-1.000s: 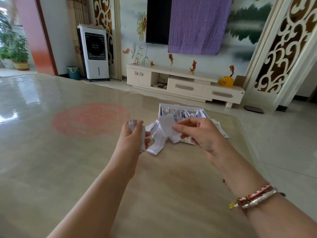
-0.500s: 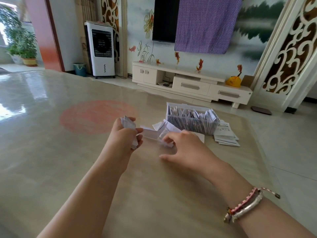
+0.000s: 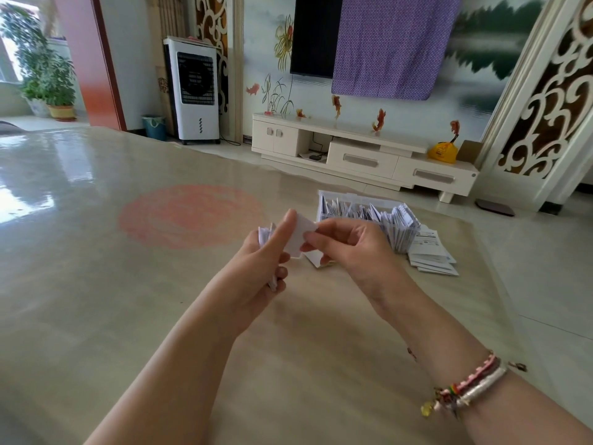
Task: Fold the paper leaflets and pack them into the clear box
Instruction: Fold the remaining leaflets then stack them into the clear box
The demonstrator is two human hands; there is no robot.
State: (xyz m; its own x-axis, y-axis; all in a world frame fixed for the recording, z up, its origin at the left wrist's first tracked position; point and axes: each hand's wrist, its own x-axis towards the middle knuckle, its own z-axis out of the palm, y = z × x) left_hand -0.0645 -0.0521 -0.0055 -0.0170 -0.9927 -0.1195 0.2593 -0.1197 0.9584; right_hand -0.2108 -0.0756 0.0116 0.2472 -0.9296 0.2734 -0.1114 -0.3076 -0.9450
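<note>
Above the glossy table (image 3: 96, 258), my left hand (image 3: 260, 261) grips a small bundle of folded white leaflets (image 3: 264, 234) in its curled fingers. Its thumb also presses on a white leaflet (image 3: 300, 234) that my right hand (image 3: 349, 248) pinches from the other side. Both hands hold this leaflet between them, off the table. The clear box (image 3: 372, 220) stands just beyond my right hand, packed with several upright folded leaflets. A flat stack of unfolded leaflets (image 3: 431, 256) lies right of the box. Another white leaflet (image 3: 316, 260) lies on the table under my right hand.
A faded red circle (image 3: 189, 216) marks the table left of my hands. The table's right edge (image 3: 500, 284) runs close past the leaflet stack. Beyond the table stand a white TV cabinet (image 3: 362, 152) and a white air cooler (image 3: 195, 91).
My right hand lifted a leaflet off the table and brought it to my left hand, which now holds it too. The left hand kept its bundle throughout.
</note>
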